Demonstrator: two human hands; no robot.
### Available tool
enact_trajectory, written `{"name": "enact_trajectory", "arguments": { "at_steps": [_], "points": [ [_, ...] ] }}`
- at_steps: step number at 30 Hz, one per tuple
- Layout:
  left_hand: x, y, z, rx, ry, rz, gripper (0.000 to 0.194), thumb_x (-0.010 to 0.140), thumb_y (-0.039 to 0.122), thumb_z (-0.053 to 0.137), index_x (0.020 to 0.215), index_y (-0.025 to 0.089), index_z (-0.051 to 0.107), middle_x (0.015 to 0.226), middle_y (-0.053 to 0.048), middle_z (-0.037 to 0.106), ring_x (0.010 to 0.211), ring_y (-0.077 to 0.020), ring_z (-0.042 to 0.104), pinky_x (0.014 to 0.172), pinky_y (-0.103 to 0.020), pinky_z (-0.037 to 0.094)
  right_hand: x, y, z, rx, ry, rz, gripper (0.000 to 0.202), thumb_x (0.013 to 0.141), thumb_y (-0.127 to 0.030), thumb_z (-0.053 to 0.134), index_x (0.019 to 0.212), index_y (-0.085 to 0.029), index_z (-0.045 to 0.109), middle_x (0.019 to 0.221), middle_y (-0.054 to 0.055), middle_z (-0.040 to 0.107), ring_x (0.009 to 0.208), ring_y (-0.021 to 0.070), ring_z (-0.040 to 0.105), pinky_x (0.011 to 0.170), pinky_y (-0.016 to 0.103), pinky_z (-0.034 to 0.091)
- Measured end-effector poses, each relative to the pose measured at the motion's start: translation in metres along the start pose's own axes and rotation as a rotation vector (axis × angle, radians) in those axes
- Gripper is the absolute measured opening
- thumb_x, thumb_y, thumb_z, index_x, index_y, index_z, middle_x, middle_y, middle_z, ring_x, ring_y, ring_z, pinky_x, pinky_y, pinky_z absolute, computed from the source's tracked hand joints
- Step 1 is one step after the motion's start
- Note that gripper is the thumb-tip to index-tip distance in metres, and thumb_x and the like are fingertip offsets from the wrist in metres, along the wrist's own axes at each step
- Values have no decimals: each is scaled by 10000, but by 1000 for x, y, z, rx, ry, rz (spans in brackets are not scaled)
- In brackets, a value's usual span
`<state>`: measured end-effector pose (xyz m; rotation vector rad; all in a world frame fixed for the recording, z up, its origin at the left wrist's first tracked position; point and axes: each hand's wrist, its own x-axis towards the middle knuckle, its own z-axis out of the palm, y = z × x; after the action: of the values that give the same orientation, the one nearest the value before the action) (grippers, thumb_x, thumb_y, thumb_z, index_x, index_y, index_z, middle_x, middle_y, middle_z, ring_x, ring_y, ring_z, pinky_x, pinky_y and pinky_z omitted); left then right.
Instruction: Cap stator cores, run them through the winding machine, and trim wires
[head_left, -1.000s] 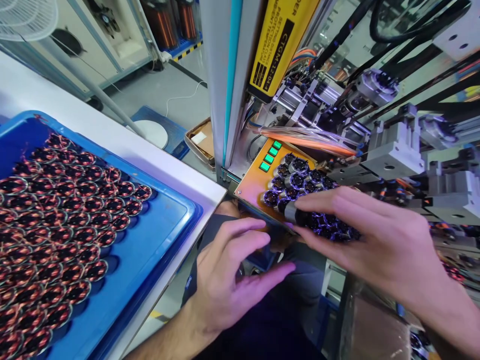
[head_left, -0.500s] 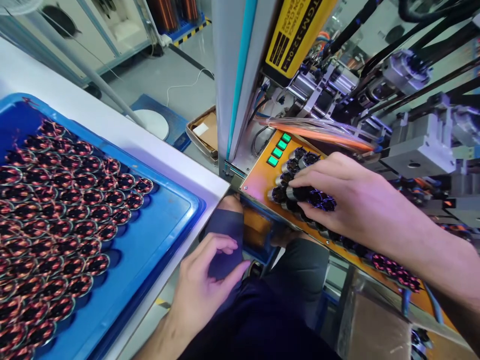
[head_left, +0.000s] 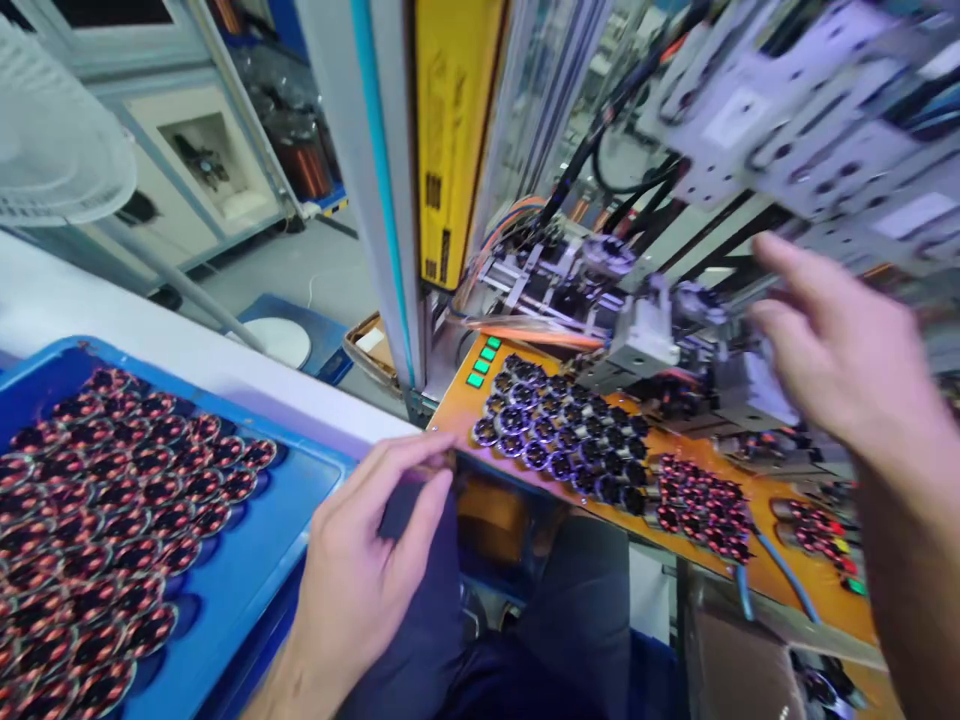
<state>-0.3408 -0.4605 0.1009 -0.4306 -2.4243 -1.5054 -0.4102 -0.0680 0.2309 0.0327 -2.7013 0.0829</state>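
Observation:
My left hand (head_left: 375, 540) hangs near the corner of the white table, its thumb and fingers apart and nothing between them. My right hand (head_left: 840, 350) is raised at the right in front of the machine, blurred by motion, with thumb and fingers apart and nothing seen in it. Below and left of it, rows of black-topped metal cylinders (head_left: 562, 425) stand on the orange panel (head_left: 457, 400), beside a group with copper-red windings (head_left: 701, 505). At the left, a blue tray (head_left: 262, 540) holds several round copper-wound parts (head_left: 112, 490).
A grey post with a yellow label block (head_left: 457, 140) rises behind the orange panel. Machine brackets and cables (head_left: 637, 330) fill the upper right. A white fan (head_left: 60, 130) stands at the upper left, and a brown box (head_left: 735, 650) at the lower right.
My right hand has let go of a black-topped cylinder and moved up and right, away from the rows. My left hand has shifted slightly left. The view has tilted upward.

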Motion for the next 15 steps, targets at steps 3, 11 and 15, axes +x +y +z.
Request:
{"name": "enact_trajectory", "arguments": {
  "at_steps": [3, 11, 15],
  "points": [
    [75, 21, 27, 66, -53, 239, 340, 1166, 273, 602, 1476, 247, 738, 1502, -67, 807, 1382, -235, 770, 1232, -419, 620, 7, 34, 34, -40, -56, 28, 776, 1038, -292, 489, 1752, 10, 468, 1837, 259, 471, 1729, 362, 456, 1433, 605, 363],
    [237, 61, 142, 572, -365, 432, 624, 1134, 184, 468, 1750, 94, 500, 1859, -167, 491, 1698, -335, 478, 1406, -527, 447, 8, 70, 73, -41, -91, 55, 740, 1047, -262, 471, 1759, -61, 494, 1814, 219, 529, 1707, 363, 494, 1406, 575, 430],
    [251, 64, 151, 633, -416, 480, 563, 1054, 147, 561, 1608, 137, 658, 1752, -147, 631, 1637, -338, 553, 1371, -508, 477, -13, 117, 49, -76, 17, 203, 761, 1081, -231, 422, 1803, 4, 367, 1869, 280, 409, 1754, 409, 395, 1419, 649, 374]
  ]
}}
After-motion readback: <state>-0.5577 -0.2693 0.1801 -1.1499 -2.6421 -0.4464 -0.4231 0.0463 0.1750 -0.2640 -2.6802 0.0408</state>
